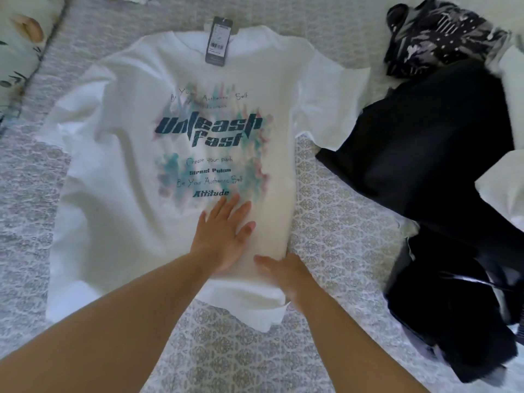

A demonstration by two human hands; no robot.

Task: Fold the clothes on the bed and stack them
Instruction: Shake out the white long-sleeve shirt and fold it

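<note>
1 white t-shirt [119, 222] lies flat under 2 spread, pressing hands, left hand [224, 236] and right hand [283, 275].

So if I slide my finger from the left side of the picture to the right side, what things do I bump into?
Flowery pillow → white T-shirt with its hanging tag → patterned bedspread → black clothes with a black-and-white patterned garment above them.
</note>
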